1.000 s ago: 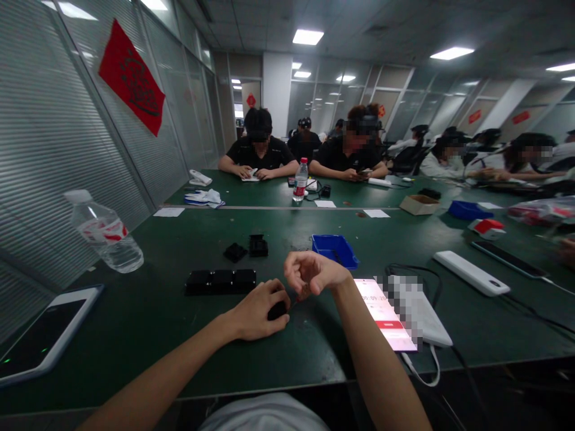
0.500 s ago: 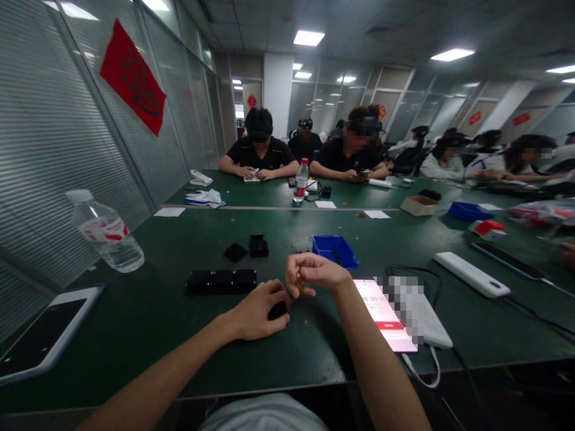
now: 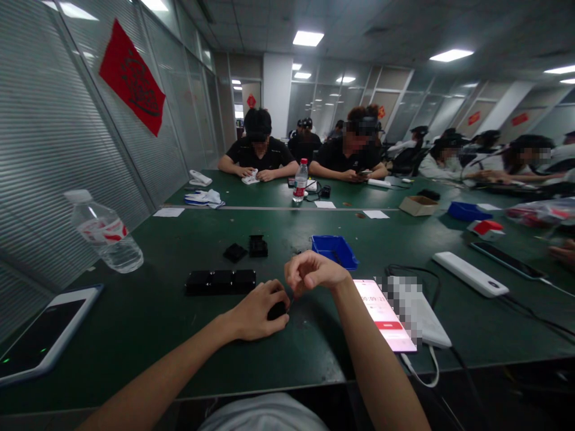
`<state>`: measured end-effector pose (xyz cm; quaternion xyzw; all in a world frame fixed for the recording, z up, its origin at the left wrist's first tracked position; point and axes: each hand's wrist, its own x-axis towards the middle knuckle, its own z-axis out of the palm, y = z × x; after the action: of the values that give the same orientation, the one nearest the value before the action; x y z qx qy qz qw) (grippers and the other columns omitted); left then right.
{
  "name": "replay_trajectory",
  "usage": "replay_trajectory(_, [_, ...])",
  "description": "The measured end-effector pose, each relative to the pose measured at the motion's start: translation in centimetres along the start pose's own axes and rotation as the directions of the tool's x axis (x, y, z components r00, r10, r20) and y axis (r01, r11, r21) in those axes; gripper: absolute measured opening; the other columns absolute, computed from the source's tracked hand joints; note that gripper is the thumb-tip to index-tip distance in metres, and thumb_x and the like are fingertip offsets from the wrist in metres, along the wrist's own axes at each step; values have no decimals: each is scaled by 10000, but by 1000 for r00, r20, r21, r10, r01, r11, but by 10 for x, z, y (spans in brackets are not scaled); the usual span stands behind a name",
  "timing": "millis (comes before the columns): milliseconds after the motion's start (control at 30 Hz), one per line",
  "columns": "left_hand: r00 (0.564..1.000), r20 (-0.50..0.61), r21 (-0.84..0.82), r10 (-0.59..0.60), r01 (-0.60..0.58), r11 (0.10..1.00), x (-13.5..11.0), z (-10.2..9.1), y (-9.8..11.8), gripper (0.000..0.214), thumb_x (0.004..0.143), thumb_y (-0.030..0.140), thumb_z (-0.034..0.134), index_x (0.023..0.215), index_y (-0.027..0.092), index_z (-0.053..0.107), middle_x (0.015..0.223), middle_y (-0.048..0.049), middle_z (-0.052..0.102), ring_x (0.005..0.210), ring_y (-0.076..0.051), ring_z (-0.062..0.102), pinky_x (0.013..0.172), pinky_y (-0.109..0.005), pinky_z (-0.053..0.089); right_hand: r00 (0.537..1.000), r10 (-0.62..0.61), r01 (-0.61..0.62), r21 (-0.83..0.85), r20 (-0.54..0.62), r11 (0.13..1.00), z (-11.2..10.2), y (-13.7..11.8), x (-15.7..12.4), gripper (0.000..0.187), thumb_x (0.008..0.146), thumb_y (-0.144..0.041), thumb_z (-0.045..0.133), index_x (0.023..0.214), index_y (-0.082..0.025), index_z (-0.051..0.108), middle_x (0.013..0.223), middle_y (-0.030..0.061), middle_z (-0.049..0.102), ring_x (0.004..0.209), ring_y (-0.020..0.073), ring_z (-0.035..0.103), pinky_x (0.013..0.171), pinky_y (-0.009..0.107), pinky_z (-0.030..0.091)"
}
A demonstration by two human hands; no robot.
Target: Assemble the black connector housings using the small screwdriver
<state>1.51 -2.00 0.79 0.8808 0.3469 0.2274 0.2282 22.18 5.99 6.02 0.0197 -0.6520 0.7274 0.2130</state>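
My left hand (image 3: 264,310) is closed around a small black plastic piece (image 3: 277,310), steadying it at the table top. Just to its right, my right hand (image 3: 314,272) bends over with fingers curled together, their tips beside the black piece; whatever they pinch is hidden or too small to name. A row of three joined black square boxes (image 3: 220,282) lies beyond my left hand. Farther back are a flat black part (image 3: 236,252) and an open black part (image 3: 258,246). Behind my right hand stands a blue tray (image 3: 332,242) with something dark inside.
A lit phone (image 3: 381,317) and a white power bank (image 3: 431,317) with cables lie right of my right arm. Another phone (image 3: 49,329) and a tilted-looking water bottle (image 3: 108,233) are on the left. Two people sit across the green table (image 3: 314,359).
My right hand's fingers have curled in more and its wrist has turned slightly beside the black piece. My left hand stays in place.
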Motion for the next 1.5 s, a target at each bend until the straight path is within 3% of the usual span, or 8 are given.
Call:
replay_trajectory(200, [1000, -8, -11, 8, -8, 1000, 0, 0, 0, 176, 880, 282, 662, 1048, 229, 667, 1236, -76, 620, 1153, -275, 595, 1056, -451, 471, 999, 33, -35, 70, 38, 997, 2, 1, 2, 340, 924, -360, 735, 1177, -145, 661, 887, 88, 769, 505, 51, 524, 447, 148, 344])
replay_trajectory(533, [1000, 1, -6, 4, -4, 1000, 0, 1, 1, 148, 887, 288, 669, 1025, 236, 660, 1251, -75, 608, 1156, -277, 587, 1057, -462, 462, 997, 81, -78, 106, -17, 991, 5, 3, 1, 399, 933, -503, 687, 1071, -141, 592, 786, 65, 725, 508, 71, 525, 438, 155, 330])
replay_trajectory(700, [1000, 22, -5, -5, 5, 1000, 1, -1, 2, 143, 901, 305, 664, 1023, 230, 657, 1246, -79, 606, 1129, -275, 594, 1048, -466, 463, 999, 46, -49, 100, 26, 994, 4, 3, 3, 320, 906, -399, 750, 986, -146, 572, 784, 57, 723, 502, 54, 494, 442, 138, 329])
replay_trajectory(867, [1000, 10, -5, -8, 8, 1000, 2, -2, 3, 131, 893, 297, 669, 996, 218, 651, 1172, -72, 614, 1076, -261, 600, 988, -429, 491, 1000, 16, -17, 55, 10, 998, 3, -1, 2, 312, 826, -352, 830, 862, -119, 626, 876, 57, 672, 619, 70, 540, 495, 148, 416])
replay_trajectory(1000, [1000, 11, -10, -16, 16, 1000, 1, -4, 5, 115, 888, 290, 673, 967, 213, 645, 1119, -65, 610, 1033, -247, 599, 966, -415, 500, 1000, -12, 12, -2, -14, 1000, 2, -3, 2, 283, 801, -343, 851, 852, -112, 695, 811, 18, 610, 683, 88, 570, 583, 179, 502])
replay_trajectory(1133, [1000, 12, -9, -11, 11, 1000, 0, -4, 5, 119, 894, 296, 671, 981, 220, 644, 1147, -68, 614, 1053, -251, 600, 977, -422, 497, 999, 39, -37, 58, -39, 998, 0, -1, 0, 341, 752, -346, 892, 917, -121, 695, 800, 20, 682, 637, 86, 625, 609, 192, 543])
replay_trajectory(1333, [1000, 10, 8, -8, 8, 1000, 0, -1, 2, 156, 905, 310, 670, 1039, 231, 656, 1226, -76, 615, 1118, -270, 597, 1026, -440, 473, 999, 27, -29, 121, 17, 992, 0, 2, -1, 348, 840, -308, 826, 1069, -132, 631, 895, 76, 773, 501, 58, 601, 412, 125, 410])
replay_trajectory(1500, [1000, 7, -6, -6, 6, 1000, 0, 0, 2, 186, 906, 309, 665, 1069, 219, 652, 1218, -90, 612, 1107, -270, 598, 1006, -438, 486, 995, 98, -98, 121, 8, 988, 0, 2, -2, 321, 902, -380, 761, 975, -139, 562, 885, 91, 780, 425, 53, 584, 390, 139, 395])
